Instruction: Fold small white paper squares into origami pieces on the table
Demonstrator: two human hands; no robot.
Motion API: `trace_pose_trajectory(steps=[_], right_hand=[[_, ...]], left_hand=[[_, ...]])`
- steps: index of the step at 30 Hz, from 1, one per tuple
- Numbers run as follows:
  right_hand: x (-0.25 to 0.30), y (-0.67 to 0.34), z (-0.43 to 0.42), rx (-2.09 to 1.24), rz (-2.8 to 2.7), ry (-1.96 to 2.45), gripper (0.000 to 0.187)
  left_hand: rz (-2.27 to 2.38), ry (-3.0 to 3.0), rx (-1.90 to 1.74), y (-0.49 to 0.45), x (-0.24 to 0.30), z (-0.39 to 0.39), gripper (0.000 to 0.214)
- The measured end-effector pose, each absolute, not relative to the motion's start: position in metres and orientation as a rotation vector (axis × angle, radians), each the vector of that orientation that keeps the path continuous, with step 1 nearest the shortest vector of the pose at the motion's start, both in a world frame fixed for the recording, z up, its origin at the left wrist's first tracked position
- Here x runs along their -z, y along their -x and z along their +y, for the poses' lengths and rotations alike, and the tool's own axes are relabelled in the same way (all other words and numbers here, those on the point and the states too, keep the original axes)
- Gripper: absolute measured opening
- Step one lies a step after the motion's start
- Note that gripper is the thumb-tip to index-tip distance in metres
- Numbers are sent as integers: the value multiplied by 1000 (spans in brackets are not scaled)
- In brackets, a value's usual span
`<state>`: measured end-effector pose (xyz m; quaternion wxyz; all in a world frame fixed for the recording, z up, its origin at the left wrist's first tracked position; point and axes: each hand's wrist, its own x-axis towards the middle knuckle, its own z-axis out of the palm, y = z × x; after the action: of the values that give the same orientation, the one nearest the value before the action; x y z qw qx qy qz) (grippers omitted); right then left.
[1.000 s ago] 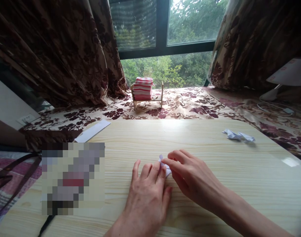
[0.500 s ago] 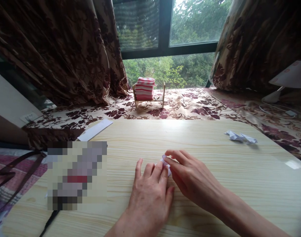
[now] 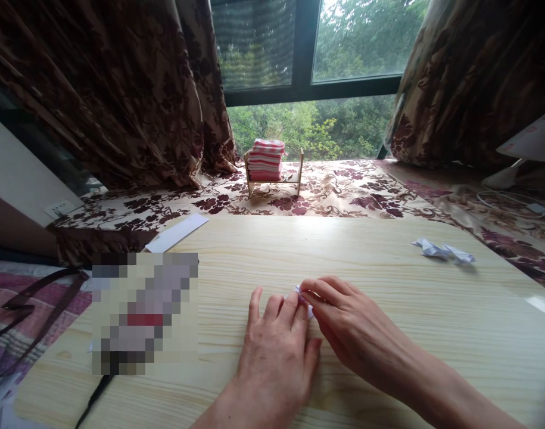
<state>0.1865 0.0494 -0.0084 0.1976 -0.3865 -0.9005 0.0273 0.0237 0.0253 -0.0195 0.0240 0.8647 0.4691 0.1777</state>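
A small piece of folded white paper [image 3: 311, 311] lies on the table, mostly hidden beneath my fingers. My left hand [image 3: 272, 345] rests palm down with its fingers spread, the index and middle fingertips pressing on the paper. From the right, my right hand [image 3: 343, 310] reaches in with its fingers drawn together, pinching the paper's upper edge against the left fingertips. How the folds run under the hands cannot be made out.
Folded white paper shapes [image 3: 442, 251] sit at the table's far right. A white paper strip [image 3: 178, 233] lies at the back left, near a pixelated object [image 3: 147, 316] with a black cord [image 3: 93, 400]. Beyond the table [image 3: 236, 256], a small wooden rack [image 3: 299, 173] holds folded striped cloths [image 3: 266, 161].
My right fingertips have come down and pressed closer to the left fingers, so less of the paper's raised edge shows. The whole view has shifted slightly.
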Motion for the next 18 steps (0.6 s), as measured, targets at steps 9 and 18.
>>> trace_pose_trajectory(steps=[9, 18], right_hand=[[9, -190, 52, 29, -2483, 1108, 33], [12, -188, 54, -26, -2534, 1046, 41]], left_hand=[[1454, -2679, -566, -24, 20, 27, 41], [1471, -2611, -559, -26, 18, 26, 40]])
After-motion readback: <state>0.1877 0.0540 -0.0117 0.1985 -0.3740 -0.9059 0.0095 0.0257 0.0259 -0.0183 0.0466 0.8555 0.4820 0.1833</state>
